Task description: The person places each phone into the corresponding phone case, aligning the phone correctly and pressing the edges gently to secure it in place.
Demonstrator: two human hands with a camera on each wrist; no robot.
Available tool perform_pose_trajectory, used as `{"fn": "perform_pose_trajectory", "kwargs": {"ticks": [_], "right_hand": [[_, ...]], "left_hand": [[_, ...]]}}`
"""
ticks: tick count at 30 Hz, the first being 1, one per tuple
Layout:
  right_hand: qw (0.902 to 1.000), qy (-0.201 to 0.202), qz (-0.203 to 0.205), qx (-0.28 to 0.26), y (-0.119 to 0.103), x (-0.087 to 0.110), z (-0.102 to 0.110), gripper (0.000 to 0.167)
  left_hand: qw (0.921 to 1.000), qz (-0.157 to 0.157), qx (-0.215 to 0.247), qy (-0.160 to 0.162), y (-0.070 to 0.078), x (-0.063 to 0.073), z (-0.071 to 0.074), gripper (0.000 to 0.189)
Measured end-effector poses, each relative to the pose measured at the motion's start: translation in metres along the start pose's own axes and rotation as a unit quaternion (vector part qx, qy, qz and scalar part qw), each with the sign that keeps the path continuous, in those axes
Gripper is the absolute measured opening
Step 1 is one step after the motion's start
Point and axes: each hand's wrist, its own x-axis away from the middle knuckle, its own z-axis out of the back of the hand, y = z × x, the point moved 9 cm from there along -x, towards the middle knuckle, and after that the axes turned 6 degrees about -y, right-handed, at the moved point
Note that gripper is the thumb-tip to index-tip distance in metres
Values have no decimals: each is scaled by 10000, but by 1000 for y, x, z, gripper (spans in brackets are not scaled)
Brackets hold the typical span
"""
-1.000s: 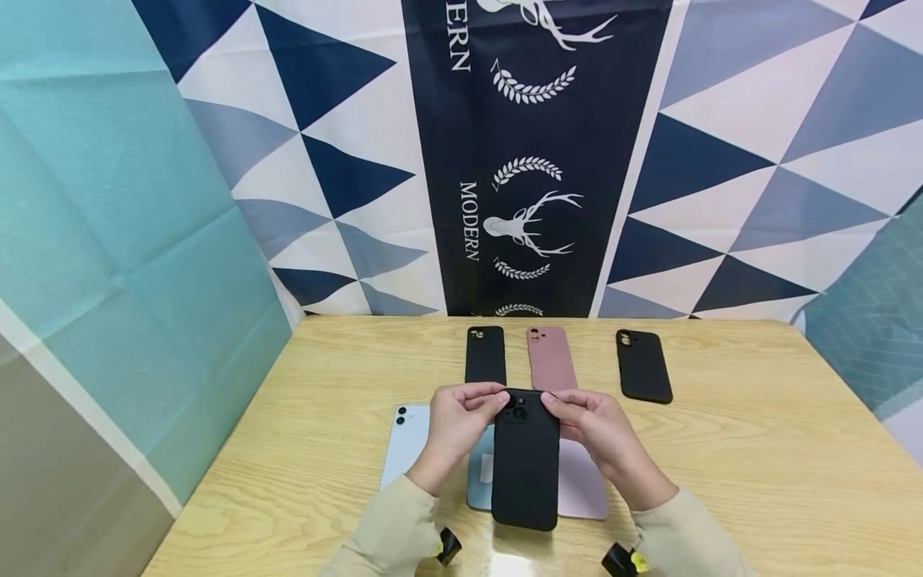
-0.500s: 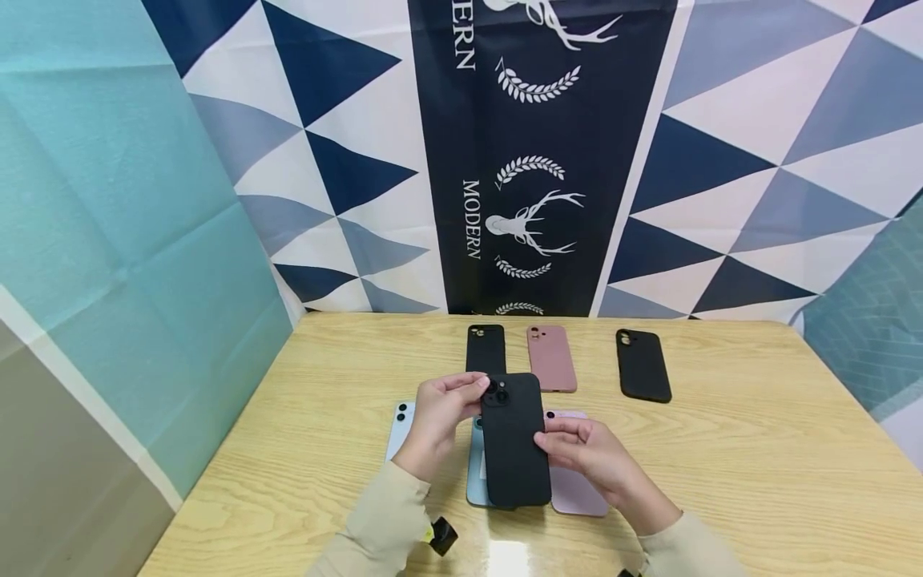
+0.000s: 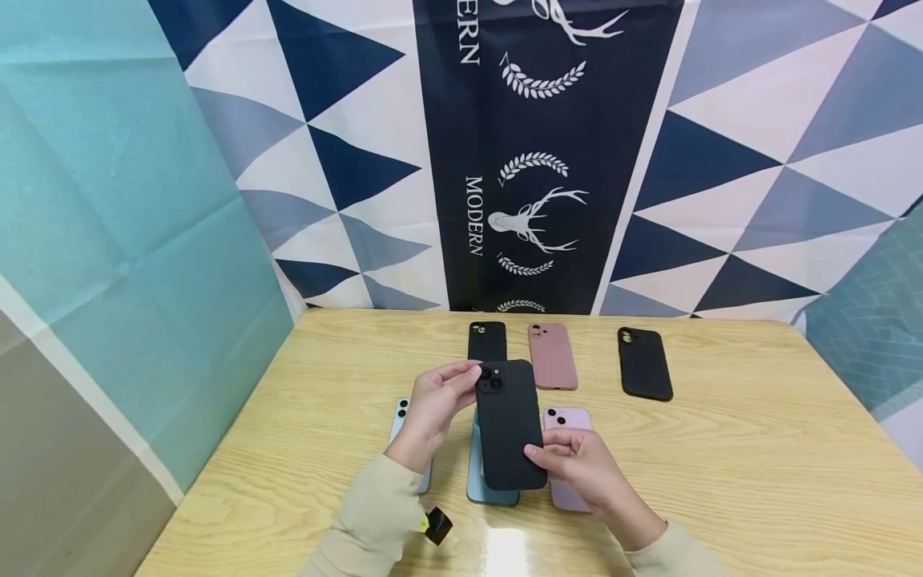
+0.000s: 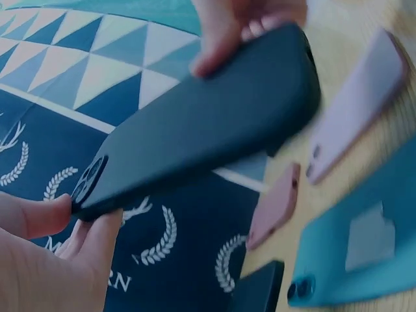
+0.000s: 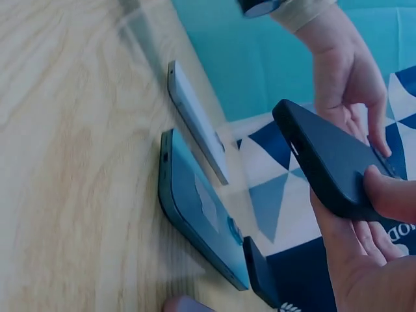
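Observation:
Both hands hold a phone in a matte black case (image 3: pixel 510 425), back facing up, raised above the table. My left hand (image 3: pixel 431 407) pinches its upper left corner beside the camera lenses. Lower down, my right hand (image 3: pixel 587 469) grips the right edge, thumb on the back and fingers underneath. In the left wrist view the cased phone (image 4: pixel 208 110) spans between the two hands. Its bottom end, with a port opening, shows in the right wrist view on the black case (image 5: pixel 331 156). Beneath it lies a blue phone (image 3: pixel 477 473), partly hidden.
A lilac phone (image 3: pixel 573 418) lies to the right and a pale phone (image 3: pixel 401 415) to the left, partly covered by the hands. Farther back are a black case (image 3: pixel 488 340), a pink case (image 3: pixel 553 357) and another black case (image 3: pixel 645 363). A patterned cloth (image 3: pixel 534 240) hangs behind the table.
The cased phone has moved up and slightly left. My right hand has let go of its top right corner and slid down to the lower right edge. My left hand keeps its corner.

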Motion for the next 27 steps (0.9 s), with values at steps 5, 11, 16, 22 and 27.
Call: {"fn": "perform_pose_trajectory", "kwargs": {"ticks": [5, 11, 16, 22, 27], "right_hand": [[9982, 565, -159, -78, 3, 7, 15, 39], [9888, 1404, -351, 350, 2, 26, 65, 47], [9764, 1778, -838, 891, 16, 46, 120, 60], [9587, 1742, -1795, 1355, 43, 74, 175, 87], [9475, 1587, -2333, 1506, 66, 93, 201, 97]], "left_hand": [[9967, -66, -590, -548, 0, -2, -5, 32], [9836, -329, -1731, -388, 7, 1, 21, 34], [9354, -357, -3478, 534, 11, 11, 57, 36], [8639, 20, -4978, 766, -2, 21, 66, 61], [8223, 185, -5615, 906, -15, 29, 62, 76]]}}
